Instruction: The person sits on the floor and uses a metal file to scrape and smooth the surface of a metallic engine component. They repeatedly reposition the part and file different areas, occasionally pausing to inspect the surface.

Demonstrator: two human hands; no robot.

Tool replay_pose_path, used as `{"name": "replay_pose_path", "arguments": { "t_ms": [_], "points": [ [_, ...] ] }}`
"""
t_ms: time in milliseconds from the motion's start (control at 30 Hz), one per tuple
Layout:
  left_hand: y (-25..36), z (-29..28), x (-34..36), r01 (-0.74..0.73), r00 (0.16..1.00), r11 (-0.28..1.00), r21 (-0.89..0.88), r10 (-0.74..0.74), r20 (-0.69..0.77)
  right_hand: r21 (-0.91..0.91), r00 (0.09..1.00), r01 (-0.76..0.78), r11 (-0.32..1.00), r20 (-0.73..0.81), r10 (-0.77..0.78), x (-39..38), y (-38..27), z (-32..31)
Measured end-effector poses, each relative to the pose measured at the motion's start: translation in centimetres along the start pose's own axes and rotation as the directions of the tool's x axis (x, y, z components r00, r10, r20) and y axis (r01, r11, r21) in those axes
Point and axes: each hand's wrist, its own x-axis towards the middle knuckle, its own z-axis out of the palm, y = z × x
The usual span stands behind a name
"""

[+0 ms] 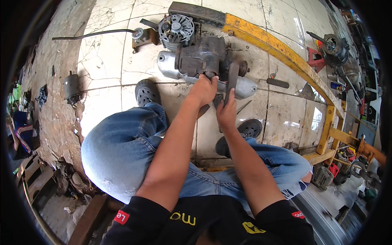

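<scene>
The housing [204,51] is found near an alternator [177,32] on the floor [286,110]. Its toothed shaft [209,75] appears pinched by the left hand [204,90]; a bar [232,77], blurred at one end, is gripped by the right hand [227,111].

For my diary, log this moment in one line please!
left hand: gripping toothed shaft; right hand: holding dark bar; cast housing: ahead

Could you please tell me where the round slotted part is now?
In the head view, the round slotted part sits left of top centre, just beyond the dark housing and right of the long rod.
</scene>
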Motion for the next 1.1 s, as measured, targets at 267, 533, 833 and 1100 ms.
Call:
{"name": "replay_pose_path", "arguments": {
  "t_ms": [267,533,833,1100],
  "points": [
    [0.2,-0.1,0.0,0.015,0.999,0.999,0.032,-0.016,0.038,0.043,0.995,0.095,0.995,0.034,-0.096,9.2,-3.1,-3.3],
    [-0.4,-0.1,-0.1,0.062,0.996,0.995,-0.075,-0.057,0.069,0.053,0.992,-0.050,0.997,0.118,0.044,11.8,-6.3,-3.7],
    [0.4,-0.5,0.4,0.012,1.000,1.000,-0.006,-0.011,0.029,0.101,0.993,0.078,0.992,0.084,-0.087,-1.6,-0.7,-2.5],
    [0.4,0.2,0.3,0.006,0.999,1.000,-0.012,-0.005,0.044,0.056,0.940,-0.328,0.943,-0.085,0.332,10.1,-3.3,-6.6]
  ]
}}
